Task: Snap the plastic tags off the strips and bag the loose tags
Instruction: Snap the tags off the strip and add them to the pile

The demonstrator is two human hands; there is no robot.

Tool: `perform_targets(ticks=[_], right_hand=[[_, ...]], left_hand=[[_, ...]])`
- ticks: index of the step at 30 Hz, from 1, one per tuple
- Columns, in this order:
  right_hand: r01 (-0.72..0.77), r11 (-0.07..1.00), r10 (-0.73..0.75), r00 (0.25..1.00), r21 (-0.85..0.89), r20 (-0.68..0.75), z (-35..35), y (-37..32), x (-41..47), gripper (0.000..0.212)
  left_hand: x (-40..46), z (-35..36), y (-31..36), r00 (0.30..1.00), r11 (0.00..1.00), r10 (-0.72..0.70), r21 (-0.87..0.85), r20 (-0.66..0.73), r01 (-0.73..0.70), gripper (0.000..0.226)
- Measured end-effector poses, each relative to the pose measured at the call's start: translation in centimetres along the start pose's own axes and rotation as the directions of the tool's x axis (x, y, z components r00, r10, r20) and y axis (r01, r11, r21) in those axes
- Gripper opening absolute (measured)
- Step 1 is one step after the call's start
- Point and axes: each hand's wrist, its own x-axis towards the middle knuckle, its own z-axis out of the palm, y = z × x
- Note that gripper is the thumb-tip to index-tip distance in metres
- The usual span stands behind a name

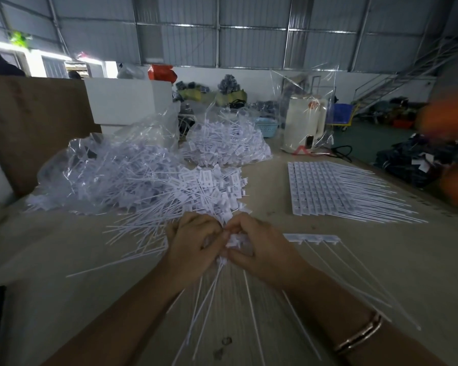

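- The left hand (193, 244) and right hand (259, 249) meet knuckle to knuckle at the near middle of the pale desk (381, 260), both with fingers curled, gripping a short white plastic strip of tags (236, 243) between them.
- The tags' long thin tails fan out toward the viewer under the wrists.
- A heap of loose white plastic tags (185, 191) lies just beyond the hands, spilling out of a clear plastic bag (90, 165) at far left.
- A second clear bag full of tags (228, 143) sits farther back.
- A neat stack of unbroken white strips (336, 191) lies to the right; one short strip piece (312, 237) rests just beside the right hand.
- A gold bracelet (360, 336) circles the right wrist.
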Motion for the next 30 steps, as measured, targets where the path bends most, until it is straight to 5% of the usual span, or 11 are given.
perform_targets(ticks=[5, 9, 13, 22, 25, 30], right_hand=[[-0.115, 0.980, 0.105, 0.992, -0.161, -0.072, -0.2, 0.7, -0.3, 0.029], [-0.133, 0.923, 0.153, 0.988, -0.361, 0.028, -0.1, 1.6, -0.5, 0.019], [-0.126, 0.947, 0.149, 0.987, -0.295, 0.059, -1.0, 2.3, -0.3, 0.026], [-0.200, 0.974, 0.182, 0.970, 0.105, 0.160, -1.2, 1.9, -0.3, 0.024], [-0.371, 0.890, 0.348, 0.929, 0.266, 0.130, -2.3, 2.5, -0.5, 0.028], [-0.380, 0.924, 0.383, 0.919, -0.045, 0.097, -3.5, 3.5, -1.4, 0.023]], left_hand=[[0.0, -0.2, -0.5, 1.000, 0.998, -0.004, 0.063, -0.010, 0.005, 0.060], [-0.1, -0.1, -0.2, 0.996, 0.990, -0.078, 0.118, -0.043, 0.083, 0.035], [-0.1, -0.4, -0.4, 0.999, 1.000, 0.015, -0.014, 0.052, -0.014, 0.052], [-0.2, -1.5, -0.6, 0.967, 0.967, 0.254, 0.003, -0.031, -0.254, 0.035], [-0.4, -2.1, -1.3, 0.949, 0.950, 0.312, 0.021, -0.040, -0.311, 0.028], [-0.8, -2.9, -2.5, 0.986, 0.977, 0.159, 0.153, -0.054, -0.149, 0.031]])
